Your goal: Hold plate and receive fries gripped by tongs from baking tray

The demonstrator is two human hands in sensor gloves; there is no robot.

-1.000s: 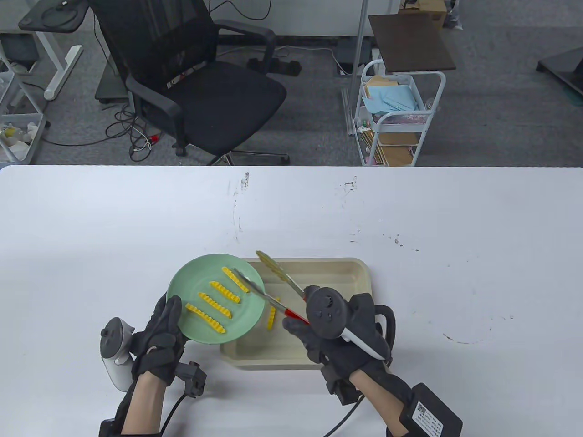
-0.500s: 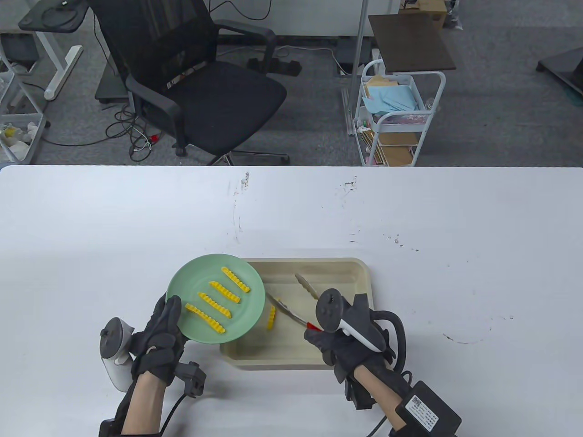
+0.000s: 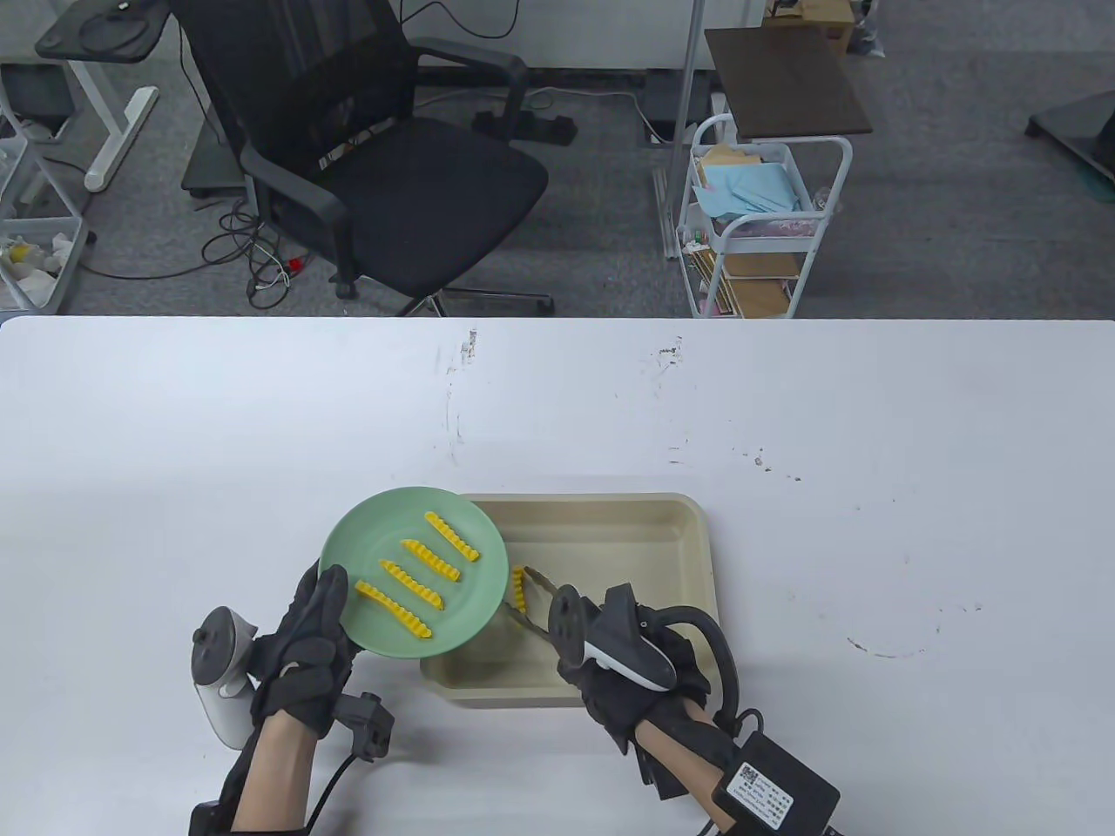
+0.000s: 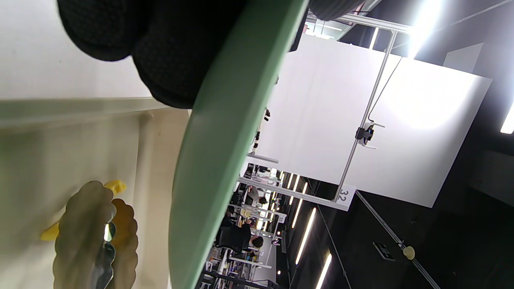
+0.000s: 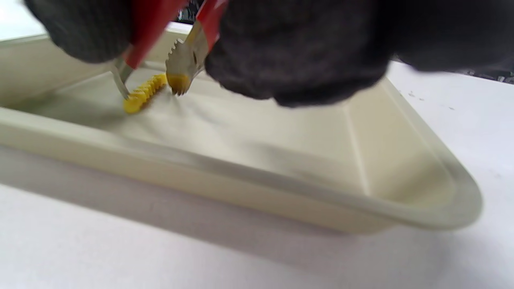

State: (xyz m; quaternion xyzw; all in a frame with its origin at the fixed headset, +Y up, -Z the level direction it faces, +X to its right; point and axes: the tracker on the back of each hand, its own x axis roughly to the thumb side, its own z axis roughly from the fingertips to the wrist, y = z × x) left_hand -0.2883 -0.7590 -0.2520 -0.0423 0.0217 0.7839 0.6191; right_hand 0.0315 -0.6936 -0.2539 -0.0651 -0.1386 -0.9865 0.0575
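Nearest the person, at the front edge of the white surface (image 3: 174, 453), the left hand (image 3: 305, 653) grips the near rim of the green plate (image 3: 470, 527), its thumb lying over the rim and its fingers (image 4: 172, 60) curled shut under it, as the left wrist view shows from below. Four yellow crinkle fries (image 3: 409, 582) lie in a loose row on the plate, which is held up with its far side overhanging the left end of the cream baking tray (image 3: 653, 509).

Just to the right, the right hand (image 3: 645, 688) holds the tongs (image 3: 536, 601) by their red grips, the fingers (image 5: 297, 52) wrapped round the handles. From above, the tracker and glove hide most of the tongs and only the metal tips poke out toward the plate's edge. The right wrist view fills that in: the two scalloped tips stand slightly parted, one on each side of a last fry (image 5: 143, 93) that lies on the tray floor near its left end. Whether the tips actually pinch it I cannot tell. The left wrist view catches the same tips and a bit of yellow from under the plate rim.

Beyond the tray the surface carries some dark scuff marks (image 3: 457, 383). Past the far edge, on the grey floor, stand a black office chair (image 3: 375, 148) and a white rolling cart (image 3: 758, 226) stuffed with papers.
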